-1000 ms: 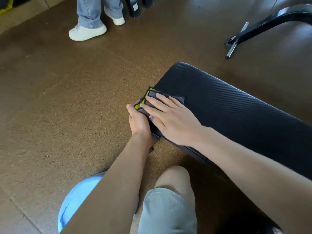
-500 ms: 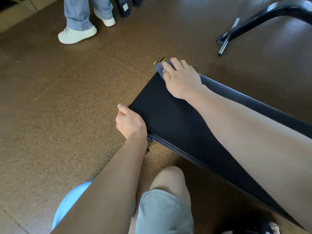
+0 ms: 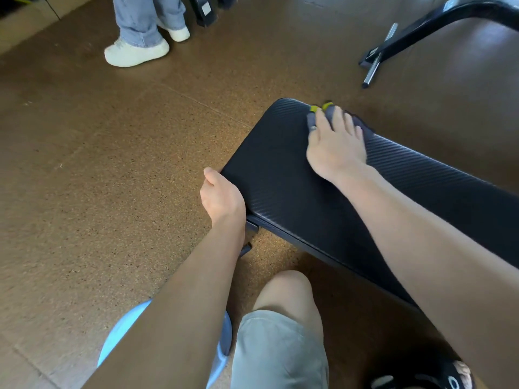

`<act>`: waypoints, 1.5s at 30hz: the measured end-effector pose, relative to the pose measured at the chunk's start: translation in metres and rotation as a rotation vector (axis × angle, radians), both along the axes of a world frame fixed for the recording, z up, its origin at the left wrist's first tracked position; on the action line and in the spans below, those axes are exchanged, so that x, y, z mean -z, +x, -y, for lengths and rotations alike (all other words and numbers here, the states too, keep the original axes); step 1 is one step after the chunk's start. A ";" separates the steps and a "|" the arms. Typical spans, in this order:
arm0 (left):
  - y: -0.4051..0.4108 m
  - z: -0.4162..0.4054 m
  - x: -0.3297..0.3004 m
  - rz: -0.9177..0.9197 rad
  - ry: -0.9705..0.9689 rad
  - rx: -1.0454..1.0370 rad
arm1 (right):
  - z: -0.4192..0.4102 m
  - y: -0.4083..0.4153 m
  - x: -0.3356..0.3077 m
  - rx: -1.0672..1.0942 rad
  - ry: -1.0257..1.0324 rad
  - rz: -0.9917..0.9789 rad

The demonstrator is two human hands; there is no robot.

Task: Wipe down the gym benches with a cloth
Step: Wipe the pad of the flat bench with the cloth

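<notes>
head view: the right hand (image 3: 335,147) presses the cloth (image 3: 331,115) flat under spread fingers (image 3: 341,123) at the far edge of the bench surface (image 3: 280,175), centre-right of frame; a second ago it was at the near corner. the left hand (image 3: 222,197) curls its fingers round that near corner, steadying. this end looks mostly wiped.

I see soft daylight glaring off the floor (image 3: 351,32) toward one o'clock; the near forearms are shadowed, edges bow with wide-angle distortion, and there's slight overall blur.
</notes>
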State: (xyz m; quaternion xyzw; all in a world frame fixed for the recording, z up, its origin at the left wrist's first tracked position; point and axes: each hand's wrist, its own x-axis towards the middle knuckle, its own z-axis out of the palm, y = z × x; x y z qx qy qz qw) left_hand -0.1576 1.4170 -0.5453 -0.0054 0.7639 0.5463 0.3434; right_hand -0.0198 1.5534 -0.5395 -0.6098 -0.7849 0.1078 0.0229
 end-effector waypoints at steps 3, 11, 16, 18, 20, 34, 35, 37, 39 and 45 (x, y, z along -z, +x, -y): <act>-0.009 0.004 0.000 -0.036 -0.005 0.113 | 0.024 -0.052 -0.002 -0.184 0.004 -0.041; -0.040 0.033 0.008 0.353 0.229 0.253 | 0.102 -0.083 0.002 -0.681 0.120 -0.070; -0.031 0.040 0.002 0.378 0.220 0.256 | 0.136 -0.053 0.004 -0.804 0.160 -0.111; -0.026 0.048 0.002 0.260 0.126 0.253 | 0.143 -0.033 0.007 -0.853 0.188 -0.066; -0.022 0.056 0.002 0.085 0.057 0.300 | 0.148 -0.009 0.009 -0.859 0.217 -0.028; 0.071 0.068 -0.013 -1.563 0.100 1.139 | 0.155 0.130 -0.012 -0.599 0.105 -0.021; 0.076 0.070 -0.008 -1.566 0.051 1.205 | 0.158 0.139 -0.012 -0.568 0.102 0.000; 0.083 0.073 0.001 -1.566 -0.083 1.305 | 0.164 0.160 -0.012 -0.439 0.065 0.002; 0.087 0.073 0.005 -1.545 -0.184 1.352 | 0.170 0.181 -0.014 -0.258 0.000 0.017; 0.103 0.060 0.001 -1.543 -0.181 1.462 | 0.173 0.212 -0.017 -0.098 -0.050 0.001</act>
